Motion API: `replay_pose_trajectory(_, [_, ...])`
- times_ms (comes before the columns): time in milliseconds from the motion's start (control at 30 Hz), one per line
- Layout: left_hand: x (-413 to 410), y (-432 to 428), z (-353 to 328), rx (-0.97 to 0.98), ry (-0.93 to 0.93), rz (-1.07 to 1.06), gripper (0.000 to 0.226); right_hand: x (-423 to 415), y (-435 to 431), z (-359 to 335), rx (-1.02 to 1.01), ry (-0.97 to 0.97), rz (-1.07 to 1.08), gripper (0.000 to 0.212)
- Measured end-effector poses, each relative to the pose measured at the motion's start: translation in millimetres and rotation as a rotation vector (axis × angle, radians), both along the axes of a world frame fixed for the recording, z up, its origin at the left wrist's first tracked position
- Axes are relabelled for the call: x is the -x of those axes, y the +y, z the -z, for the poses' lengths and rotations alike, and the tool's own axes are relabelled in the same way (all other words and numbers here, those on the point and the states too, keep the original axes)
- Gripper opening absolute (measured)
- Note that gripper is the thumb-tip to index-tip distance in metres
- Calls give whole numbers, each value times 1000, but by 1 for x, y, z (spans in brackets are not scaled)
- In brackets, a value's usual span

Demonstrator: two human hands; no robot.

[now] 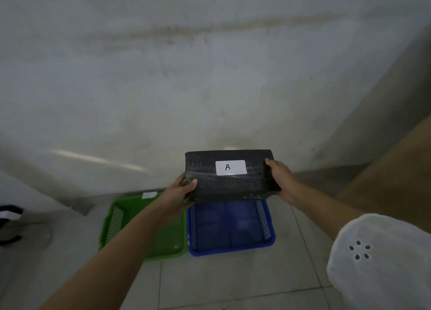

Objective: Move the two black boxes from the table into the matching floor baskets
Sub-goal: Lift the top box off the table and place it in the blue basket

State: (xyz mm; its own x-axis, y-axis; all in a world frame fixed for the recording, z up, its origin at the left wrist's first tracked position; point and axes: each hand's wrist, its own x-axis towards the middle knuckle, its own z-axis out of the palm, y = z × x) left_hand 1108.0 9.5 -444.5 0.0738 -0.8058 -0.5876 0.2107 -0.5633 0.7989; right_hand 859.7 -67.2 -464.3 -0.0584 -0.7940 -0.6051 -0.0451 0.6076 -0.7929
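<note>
Over floor baskets (pixel 231 246), hands (pixel 179 193) flanking box (pixel 229 173)

Bare forearms; a white eyelet-patterned sleeve (pixel 382 258) covers the right upper arm.

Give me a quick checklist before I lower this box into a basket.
1. Both hands on the box: ok, left hand and right hand grip opposite ends.
2. Box label readable: ok, white label shows A.
3. Blue basket free inside: ok.
4. Green basket free inside: ok where visible; the left arm hides part.
5. Which basket matches A: cannot tell, no basket letter is readable.
6. Box over a basket: ok, it is above the blue one's far edge.
</note>
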Motion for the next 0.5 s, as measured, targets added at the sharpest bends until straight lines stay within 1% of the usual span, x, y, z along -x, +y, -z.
replay_pose_trajectory(67, [-1, -6, 51, -52, 11, -18, 54, -3, -7, 47, -66, -5, -42, 38])
replay_pose_trajectory(133, [-1, -9, 95, -110, 7, -10, 51, -6, -11, 84, -171, 0, -92, 25])
replay_pose_trajectory(167, [-2, -10, 114, -141, 3, -4, 50, -7, -14, 101, -215, -1, -109, 22])
replay_pose_trajectory(267, [-3, -11, 160, -222, -29, -9, 49, -11, -21, 145, -270, 13, -138, 23])
replay_pose_trajectory(367, [-1, -16, 198, -249, -72, -40, 51, -16, -26, 183, -277, 33, -123, 23])
replay_pose_trajectory(500, [6, -24, 237, -273, -124, -75, 48, -19, -31, 224, -299, 43, -96, 34])
